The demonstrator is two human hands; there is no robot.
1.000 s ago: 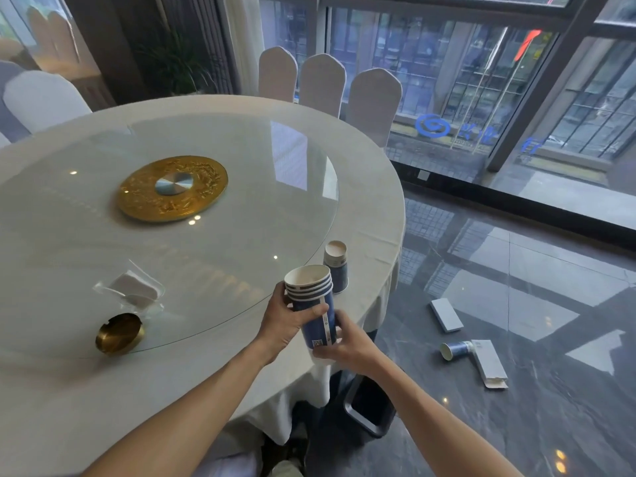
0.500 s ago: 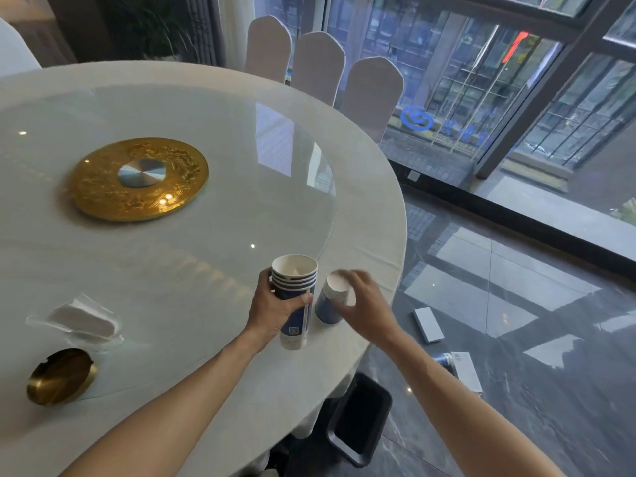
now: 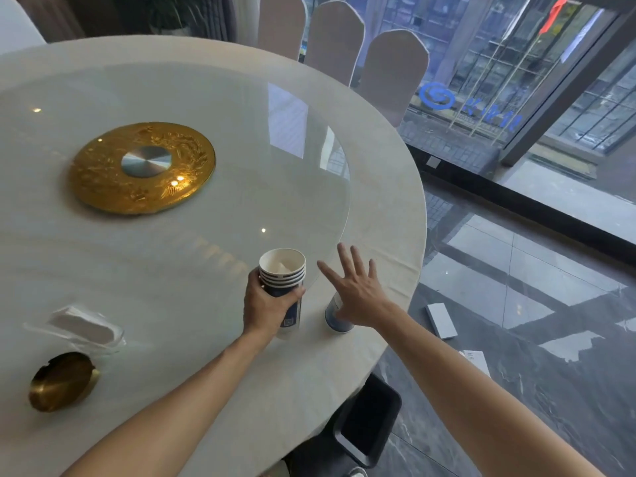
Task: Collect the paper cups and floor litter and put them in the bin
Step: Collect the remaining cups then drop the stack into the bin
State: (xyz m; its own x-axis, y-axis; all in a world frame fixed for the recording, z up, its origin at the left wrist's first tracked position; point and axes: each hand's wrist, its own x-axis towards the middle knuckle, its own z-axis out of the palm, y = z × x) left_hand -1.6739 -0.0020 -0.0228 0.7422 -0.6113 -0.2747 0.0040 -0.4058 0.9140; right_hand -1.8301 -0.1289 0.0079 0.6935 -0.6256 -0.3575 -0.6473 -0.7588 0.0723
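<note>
My left hand is closed around a stack of blue-and-white paper cups, held upright just above the round white table. Just right of the stack stands a single blue paper cup near the table's edge. My right hand hovers over it with fingers spread, hiding its top; whether the palm touches the cup is unclear. A black bin stands on the floor below the table edge. A white box and a white paper lie on the dark floor to the right.
A glass turntable with a gold centre disc covers most of the table. A brass ashtray and a clear plastic packet sit at the front left. Covered chairs line the far side, with glass doors beyond.
My right hand left the stack, reached to the single cup and now spreads open over it. The stack has stayed in my left hand. The view has shifted left and down.
</note>
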